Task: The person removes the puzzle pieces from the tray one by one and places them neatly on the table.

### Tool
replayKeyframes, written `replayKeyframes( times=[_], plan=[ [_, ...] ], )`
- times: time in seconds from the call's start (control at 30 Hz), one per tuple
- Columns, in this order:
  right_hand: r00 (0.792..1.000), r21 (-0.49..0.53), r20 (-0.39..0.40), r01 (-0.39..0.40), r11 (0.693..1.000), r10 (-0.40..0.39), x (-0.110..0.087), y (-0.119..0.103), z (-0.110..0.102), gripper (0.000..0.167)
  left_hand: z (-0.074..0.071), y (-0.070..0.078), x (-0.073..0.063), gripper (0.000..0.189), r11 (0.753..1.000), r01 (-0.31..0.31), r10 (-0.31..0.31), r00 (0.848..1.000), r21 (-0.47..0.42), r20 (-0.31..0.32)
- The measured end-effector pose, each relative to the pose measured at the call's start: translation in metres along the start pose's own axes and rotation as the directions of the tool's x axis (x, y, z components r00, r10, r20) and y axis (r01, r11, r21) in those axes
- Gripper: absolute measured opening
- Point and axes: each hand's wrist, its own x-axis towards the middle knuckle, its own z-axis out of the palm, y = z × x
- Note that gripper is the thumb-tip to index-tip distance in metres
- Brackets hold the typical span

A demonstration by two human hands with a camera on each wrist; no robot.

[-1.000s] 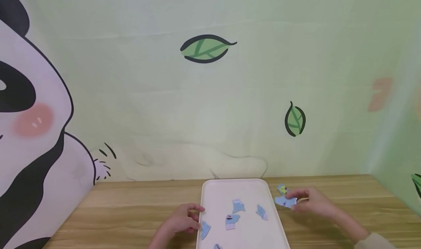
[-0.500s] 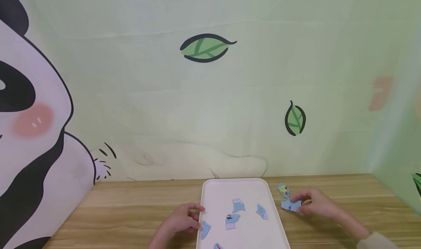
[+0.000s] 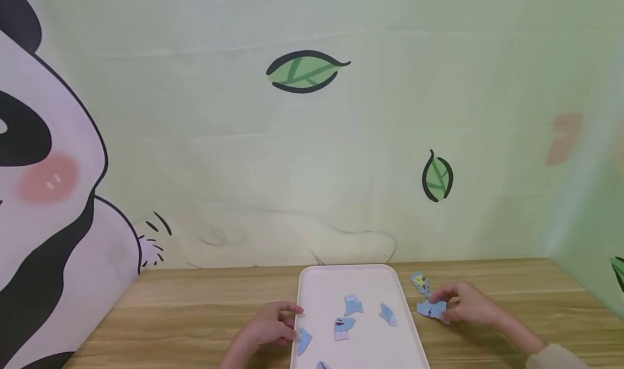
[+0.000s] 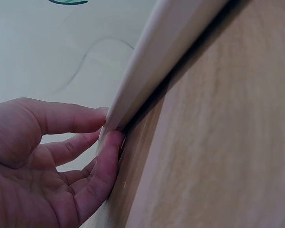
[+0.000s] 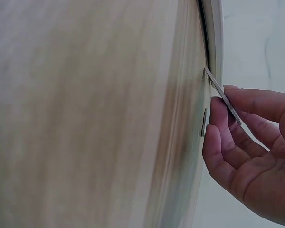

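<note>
In the head view, my right hand (image 3: 465, 304) pinches a light blue puzzle piece (image 3: 429, 309) between thumb and fingers, to the right of the tray. The right wrist view shows this puzzle piece (image 5: 222, 95) edge-on and tilted, one end close to the wood. A blue and yellow puzzle piece (image 3: 420, 283) lies on the table just behind it. My left hand (image 3: 270, 323) holds the left rim of a white tray (image 3: 363, 282); thumb and a finger pinch that tray edge (image 4: 137, 71) in the left wrist view.
Several blue puzzle pieces lie in the tray, among them one in the middle (image 3: 344, 325), one at the right (image 3: 388, 314) and one by the left rim (image 3: 304, 340). The wooden table (image 3: 205, 298) ends at a printed backdrop (image 3: 234, 168) behind.
My right hand has carried the blue puzzle piece slightly right and toward me, uncovering more of the yellow-patterned piece. The left hand and the tray have stayed put.
</note>
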Motion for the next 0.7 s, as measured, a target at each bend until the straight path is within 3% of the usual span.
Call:
replayKeyframes(
  times=[0.17, 0.3, 0.7],
  plan=[
    [1.000, -0.029, 0.002, -0.015, 0.999, 0.015, 0.0001, 0.0017, -0.0011, 0.028, -0.0001, 0.0003, -0.0001, 0.041, 1.000, 0.012, -0.012, 1.000, -0.001, 0.000],
    [0.996, -0.066, -0.020, -0.086, 0.994, 0.085, -0.0008, -0.0029, 0.0000, 0.029, 0.0000, 0.0010, -0.0006, 0.041, 1.000, 0.016, -0.016, 1.000, -0.008, 0.000],
    [0.998, -0.095, -0.001, -0.062, 0.994, 0.062, -0.0017, -0.0021, -0.0009, 0.026, -0.0002, 0.0012, -0.0009, 0.041, 1.000, 0.017, -0.017, 1.000, -0.010, -0.002]
  ],
)
